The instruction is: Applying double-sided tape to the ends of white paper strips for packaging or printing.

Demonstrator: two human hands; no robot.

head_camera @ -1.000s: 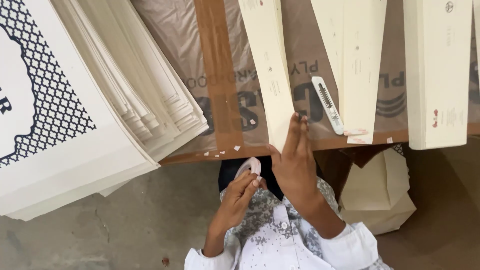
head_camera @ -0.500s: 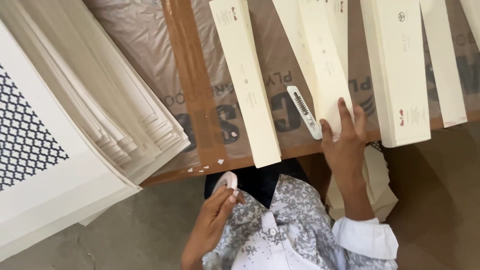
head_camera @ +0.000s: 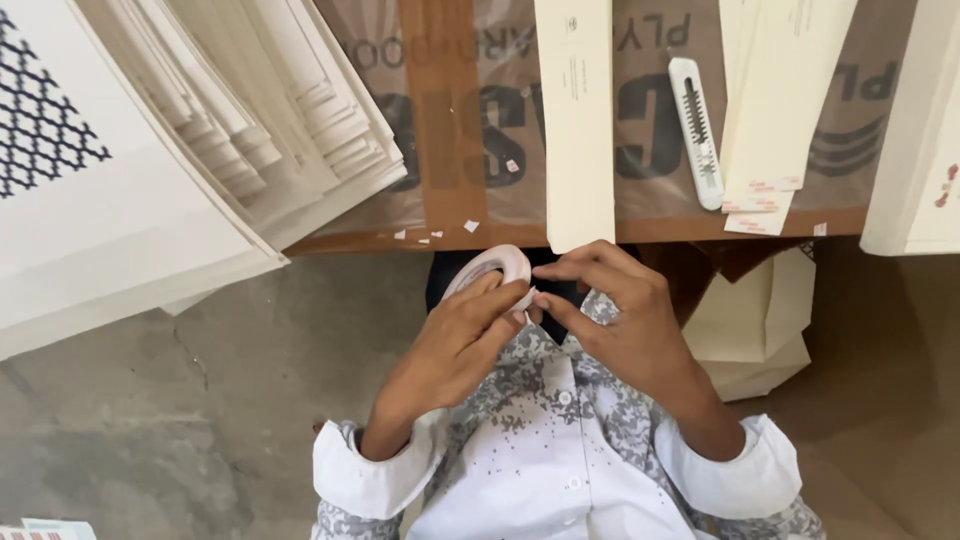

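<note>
At the far left, a stack of white cards (head_camera: 130, 210) is lying over the left end of the table (head_camera: 440, 130), its lower edges hanging out past the table's front edge; the top sheet is showing a dark lattice pattern at its upper left corner. Small scraps of white paper (head_camera: 432, 236) are lying along the front edge just right of the stack.

Below that edge, in front of the person's patterned shirt (head_camera: 540, 440), the left hand (head_camera: 455, 345) is holding a roll of tape (head_camera: 490, 268), its fingers curled around the roll's lower side. The roll is sitting just under the table's front edge, off the surface, tilted in the hand. The right hand (head_camera: 630, 330) is meeting it from the right, thumb and forefinger pinched together at the roll's rim; whether a tape end is caught between them cannot be told.

Directly above the hands, a long cream strip (head_camera: 575, 120) is lying across the table, its near end poking just over the front edge. Further right, a white utility knife (head_camera: 696, 130) is lying beside two overlapping cream strips (head_camera: 780, 100). At the right end, another cream board (head_camera: 915, 150) is overhanging the front edge. Under the table there, folded cream cartons (head_camera: 760, 320) are resting on the floor.
</note>
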